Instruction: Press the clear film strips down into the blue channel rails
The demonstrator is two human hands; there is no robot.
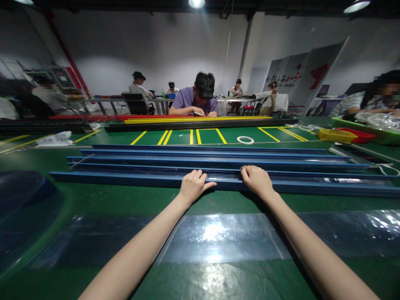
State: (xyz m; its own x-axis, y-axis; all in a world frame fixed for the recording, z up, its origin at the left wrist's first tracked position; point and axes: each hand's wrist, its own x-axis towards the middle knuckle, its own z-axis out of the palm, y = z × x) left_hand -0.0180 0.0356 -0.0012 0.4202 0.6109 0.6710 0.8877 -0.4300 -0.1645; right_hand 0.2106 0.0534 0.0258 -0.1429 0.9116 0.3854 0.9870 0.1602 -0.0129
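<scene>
Both of my hands are at the nearest of several long blue channel strips point(125, 178), which lie side by side across the table. My left hand point(193, 185) has its fingers curled over the near wall of that channel, with the thumb pointing right along its edge. A short gap to the right, my right hand point(256, 180) bends its fingers over the same channel, and its fingertips reach inside. Shiny clear film shows in the channel's trough between and beside the hands. Under my forearms a wide clear plastic strip point(225, 237) lies flat on the green table.
Behind the blue channels, yellow tape lines point(198, 136) and a white ring point(245, 140) lie on the green surface. Black and yellow strips point(200, 121) lie farther back, before a seated person in purple point(187, 100). Trays point(337, 135) stand right; a dark-blue curled sheet point(25, 200) lies left.
</scene>
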